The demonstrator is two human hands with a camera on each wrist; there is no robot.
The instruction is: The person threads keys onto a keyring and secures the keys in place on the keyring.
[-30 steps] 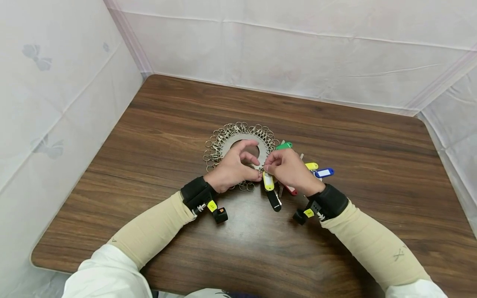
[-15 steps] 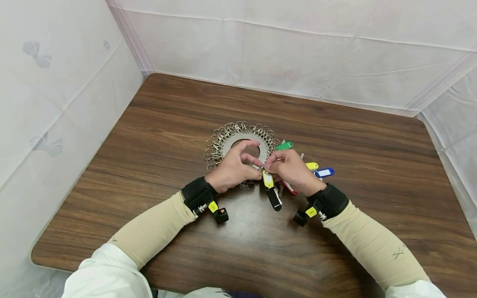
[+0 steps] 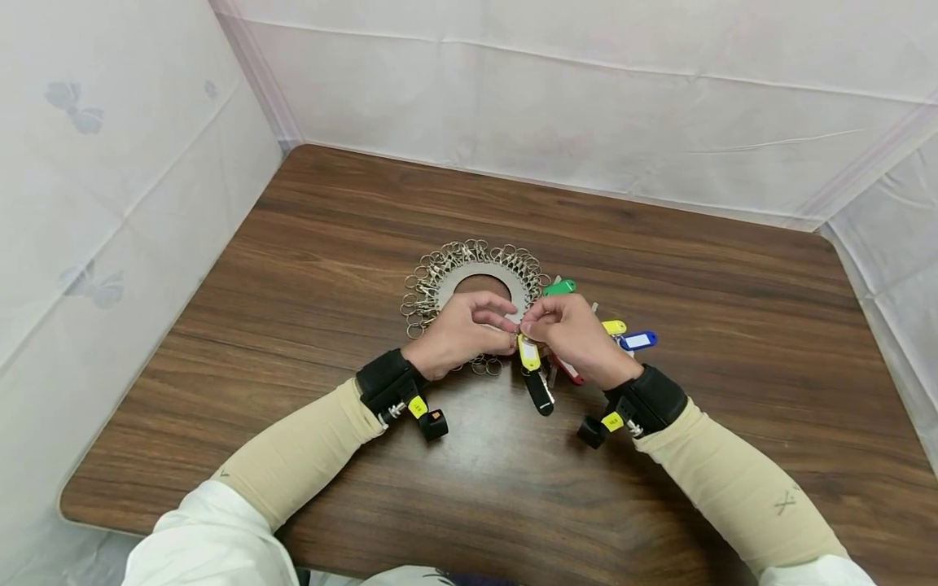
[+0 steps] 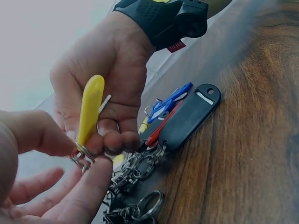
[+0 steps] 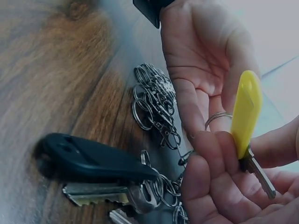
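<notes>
Yellow key tag (image 3: 528, 352) sits pinched between my two hands at the near right edge of the metal ring plate (image 3: 484, 273), lifted just off the wooden table (image 3: 308, 244). A second ago my left hand (image 3: 460, 335) had its thumb hooked up over the plate's centre hole; now it has closed down, and its thumb and forefinger nip the small split ring (image 5: 216, 119) at the tag's top. My right hand (image 3: 576, 334) has shifted only a little, fingers curled round the tag and its key (image 5: 258, 171). To me that reads as both hands settling on the ring to work it at a clasp.

No real container here; the plate serves as holder. Its rim carries a crowd of snap hooks (image 3: 428, 281), mostly bare. Hanging off it beside my right hand are the black tag (image 3: 540, 393), green tag (image 3: 559, 286), blue tag (image 3: 639, 339) and a red tag (image 4: 161, 126).
</notes>
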